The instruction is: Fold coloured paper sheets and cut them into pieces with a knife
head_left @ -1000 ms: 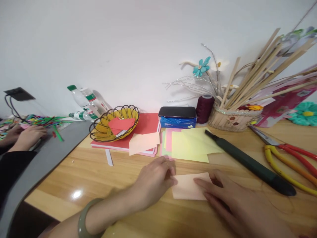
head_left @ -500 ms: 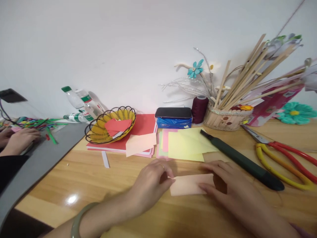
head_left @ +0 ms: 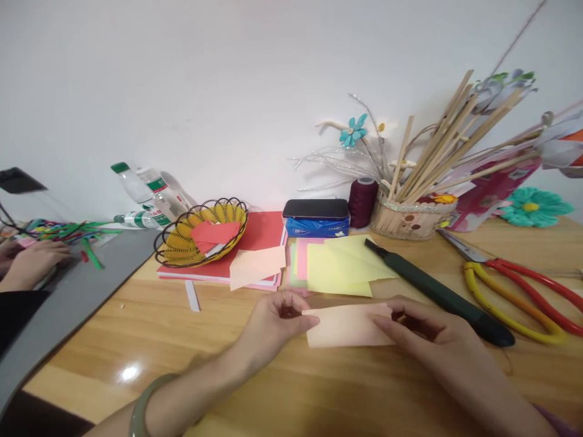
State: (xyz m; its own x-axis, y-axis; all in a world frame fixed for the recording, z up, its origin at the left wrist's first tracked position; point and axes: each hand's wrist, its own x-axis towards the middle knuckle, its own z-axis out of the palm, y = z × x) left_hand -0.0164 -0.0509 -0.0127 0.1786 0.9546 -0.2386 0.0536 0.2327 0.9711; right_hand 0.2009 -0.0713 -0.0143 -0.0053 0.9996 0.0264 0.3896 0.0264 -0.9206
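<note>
A small peach-coloured paper rectangle (head_left: 344, 328) is stretched between my two hands, just above the wooden table. My left hand (head_left: 277, 321) pinches its left edge between thumb and fingers. At its right end my right hand (head_left: 421, 328) grips it, the thumb lying on the front face and the fingers behind. Beyond the paper lie yellow sheets (head_left: 339, 267) on top of pink and green ones. Another peach paper piece (head_left: 257, 266) rests on a red paper stack (head_left: 266, 227). A dark green long-handled tool (head_left: 441, 291) lies past my right hand.
Yellow-and-red-handled scissors (head_left: 487, 264) lie at the right. Along the wall stand a yellow basket (head_left: 182, 233), a phone (head_left: 315, 209) on a blue packet (head_left: 314, 227), a maroon thread spool (head_left: 363, 203) and a stick-filled holder (head_left: 410, 221). Another person's hand (head_left: 36, 264) is at far left.
Both hands have raised the peach paper slightly. My right-hand fingers, spread before, have closed behind its right end. The view has shifted a little.
</note>
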